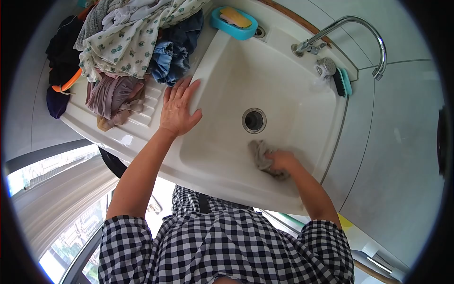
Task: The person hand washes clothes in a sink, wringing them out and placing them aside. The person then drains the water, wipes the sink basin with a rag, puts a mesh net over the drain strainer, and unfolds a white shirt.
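Inside the white sink basin (222,146), my right hand (282,162) presses a grey cloth (265,160) against the bottom, its fingers closed on the cloth and slightly blurred. The cloth lies just below the round drain (254,120). My left hand (178,110) rests flat on the ledge between basin and ribbed board, fingers spread, holding nothing. Its fingertips are close to blue denim (168,59) at the edge of a clothes pile. A patterned white garment (123,47) lies in that pile, and a mauve garment (113,97) sits on the ribbed board.
A chrome faucet (352,21) arches at the upper right. Near it are a brush (344,83) and a round metallic item (324,67). A blue soap dish (234,29) with yellow soap (235,17) stands at the back edge. Dark cloth (64,52) hangs at the far left.
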`<action>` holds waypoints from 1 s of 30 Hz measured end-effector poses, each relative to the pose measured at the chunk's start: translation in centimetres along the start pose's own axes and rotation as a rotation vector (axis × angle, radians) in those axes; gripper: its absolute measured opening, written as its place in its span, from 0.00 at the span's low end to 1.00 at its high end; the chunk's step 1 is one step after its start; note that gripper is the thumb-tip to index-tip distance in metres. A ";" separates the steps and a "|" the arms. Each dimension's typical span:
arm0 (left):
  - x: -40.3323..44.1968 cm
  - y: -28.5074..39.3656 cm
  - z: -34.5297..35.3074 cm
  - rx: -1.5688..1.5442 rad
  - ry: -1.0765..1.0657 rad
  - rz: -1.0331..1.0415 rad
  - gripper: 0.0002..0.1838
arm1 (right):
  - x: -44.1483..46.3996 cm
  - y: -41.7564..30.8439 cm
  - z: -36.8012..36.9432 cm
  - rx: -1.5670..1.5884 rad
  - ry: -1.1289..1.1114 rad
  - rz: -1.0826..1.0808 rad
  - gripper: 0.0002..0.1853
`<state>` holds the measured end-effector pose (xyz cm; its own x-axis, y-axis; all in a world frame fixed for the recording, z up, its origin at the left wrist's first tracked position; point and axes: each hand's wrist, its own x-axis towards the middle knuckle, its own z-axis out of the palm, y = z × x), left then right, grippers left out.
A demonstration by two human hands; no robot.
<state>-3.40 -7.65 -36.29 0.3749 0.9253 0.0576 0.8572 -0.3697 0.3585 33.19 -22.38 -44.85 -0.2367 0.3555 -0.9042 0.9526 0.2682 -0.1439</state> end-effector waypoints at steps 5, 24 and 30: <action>0.2 0.0 -0.1 -0.006 -0.010 -0.006 0.42 | 1.9 -3.1 2.0 0.314 0.661 0.171 0.32; 0.3 0.0 -0.1 0.000 -0.032 -0.024 0.42 | 8.5 -1.1 -1.9 -0.009 0.768 0.512 0.28; 0.3 0.1 0.0 0.005 -0.025 -0.016 0.42 | 7.4 -1.3 -3.1 0.000 0.664 0.465 0.30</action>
<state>-3.22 -7.36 -36.21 0.3694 0.9288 0.0283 0.8651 -0.3549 0.3546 29.64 -17.31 -50.06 0.1194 0.8881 -0.4439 0.9815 -0.0381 0.1877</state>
